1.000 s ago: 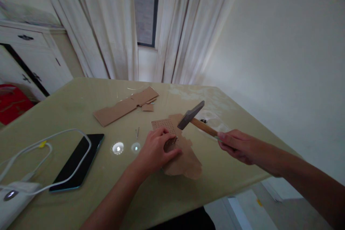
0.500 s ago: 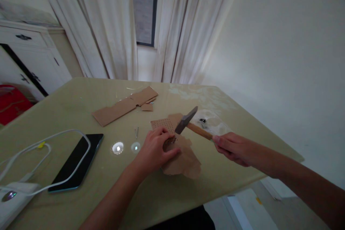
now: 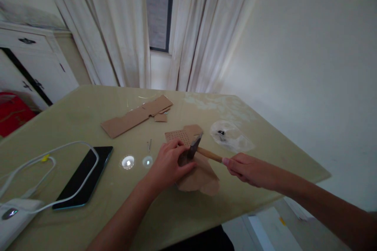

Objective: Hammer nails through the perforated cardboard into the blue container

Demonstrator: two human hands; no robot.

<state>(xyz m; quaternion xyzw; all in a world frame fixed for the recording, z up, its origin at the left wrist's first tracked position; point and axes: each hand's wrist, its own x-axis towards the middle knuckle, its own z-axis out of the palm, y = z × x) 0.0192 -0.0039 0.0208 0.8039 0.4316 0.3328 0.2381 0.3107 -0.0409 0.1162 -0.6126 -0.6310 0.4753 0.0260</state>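
My right hand (image 3: 246, 169) grips the wooden handle of a hammer (image 3: 203, 151). Its dark metal head is down on a brown cardboard piece (image 3: 200, 172) dotted with small holes. My left hand (image 3: 169, 164) rests on that cardboard right beside the hammer head, fingers pinched together where the head lands. Whether a nail is between the fingers is hidden. Two loose nails (image 3: 149, 145) lie on the table just left of my left hand.
A longer cardboard strip (image 3: 132, 117) lies farther back. A clear plastic bag (image 3: 229, 136) with small dark bits sits right of the hammer. A black phone (image 3: 84, 175), a white cable (image 3: 44, 160) and a white device (image 3: 13, 215) lie at the left. The table edge (image 3: 265, 200) runs near.
The hammer has swung down from raised above the cardboard to its head on it beside my left fingers. My right hand moved left and lower. My left hand stayed put.
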